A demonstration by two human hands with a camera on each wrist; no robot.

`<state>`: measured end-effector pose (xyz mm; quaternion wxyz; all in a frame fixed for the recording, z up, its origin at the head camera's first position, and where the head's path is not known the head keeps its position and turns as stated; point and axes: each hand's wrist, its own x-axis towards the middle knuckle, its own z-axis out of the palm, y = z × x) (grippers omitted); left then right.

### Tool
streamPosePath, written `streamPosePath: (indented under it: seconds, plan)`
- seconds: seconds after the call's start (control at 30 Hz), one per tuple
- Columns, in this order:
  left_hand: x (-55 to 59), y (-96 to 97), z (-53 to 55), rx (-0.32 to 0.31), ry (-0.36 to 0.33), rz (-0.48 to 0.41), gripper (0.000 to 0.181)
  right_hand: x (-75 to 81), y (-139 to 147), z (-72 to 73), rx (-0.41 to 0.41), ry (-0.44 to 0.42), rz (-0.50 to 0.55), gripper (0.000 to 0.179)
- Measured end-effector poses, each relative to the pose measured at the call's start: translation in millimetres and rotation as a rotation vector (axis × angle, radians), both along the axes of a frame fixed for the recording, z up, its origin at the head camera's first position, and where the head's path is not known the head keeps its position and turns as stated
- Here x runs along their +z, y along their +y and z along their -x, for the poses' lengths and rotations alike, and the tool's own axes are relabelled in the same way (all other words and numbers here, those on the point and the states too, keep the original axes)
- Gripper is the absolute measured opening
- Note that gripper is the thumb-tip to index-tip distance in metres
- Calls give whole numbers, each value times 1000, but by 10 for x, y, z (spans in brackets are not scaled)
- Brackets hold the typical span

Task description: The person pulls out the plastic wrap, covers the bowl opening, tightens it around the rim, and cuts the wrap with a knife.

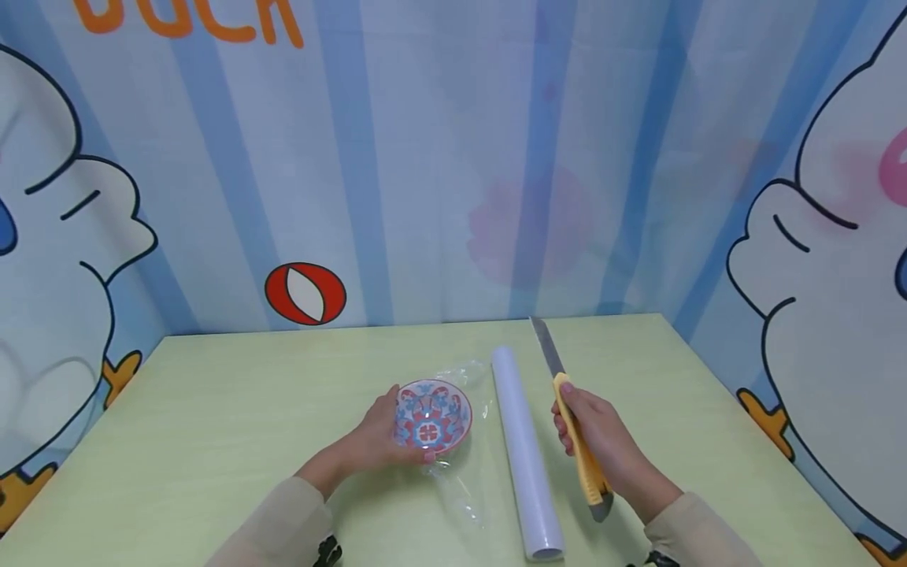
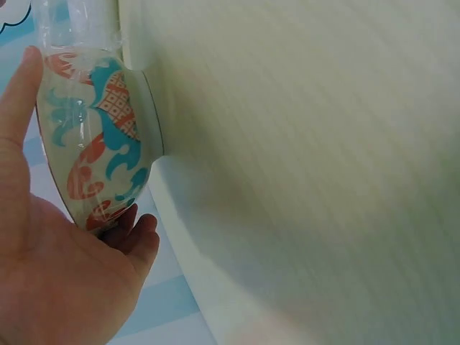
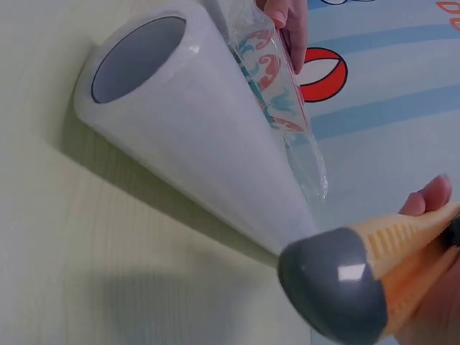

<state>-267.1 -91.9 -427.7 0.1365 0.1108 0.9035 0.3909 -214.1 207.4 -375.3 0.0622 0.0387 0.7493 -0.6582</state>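
My left hand [image 1: 374, 439] grips the left side of a bowl [image 1: 434, 417] patterned in red and blue, thumb at the near rim and fingers round the far side. Clear plastic wrap [image 1: 460, 496] clings to the bowl and spreads on its right toward a long white roll of film [image 1: 526, 465]. My right hand [image 1: 605, 441] holds a yellow utility knife [image 1: 584, 465] just right of the roll, its long blade [image 1: 549, 346] pointing away from me. In the right wrist view the knife's dark grey end cap [image 3: 334, 284] overlaps the roll. The bowl's foot [image 2: 151, 118] is close over the table.
The pale green table [image 1: 248, 394] ends at a striped blue cloth backdrop [image 1: 439, 157] behind and at both sides. A printed red and white ball [image 1: 305, 294] shows on the cloth near the table's back edge.
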Motion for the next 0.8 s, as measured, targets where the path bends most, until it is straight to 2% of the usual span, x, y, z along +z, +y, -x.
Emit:
streamPosePath:
  seconds: [0.13, 0.27, 0.57, 0.7, 0.8]
  plan:
    - [17, 22, -10, 5, -8, 28, 120, -5, 20, 9, 15, 20, 17, 40]
    - [26, 43, -11, 3, -8, 38, 119, 9, 63, 16, 59, 11, -10, 36]
    - [52, 58, -29, 9, -26, 39, 119, 11, 123, 46, 102, -44, -66, 43]
    - [43, 49, -27, 15, -30, 44, 119, -46, 169, 73, 121, -52, -15, 47]
    - [25, 47, -22, 20, -32, 42, 119, -94, 228, 89, 144, -48, 70, 52]
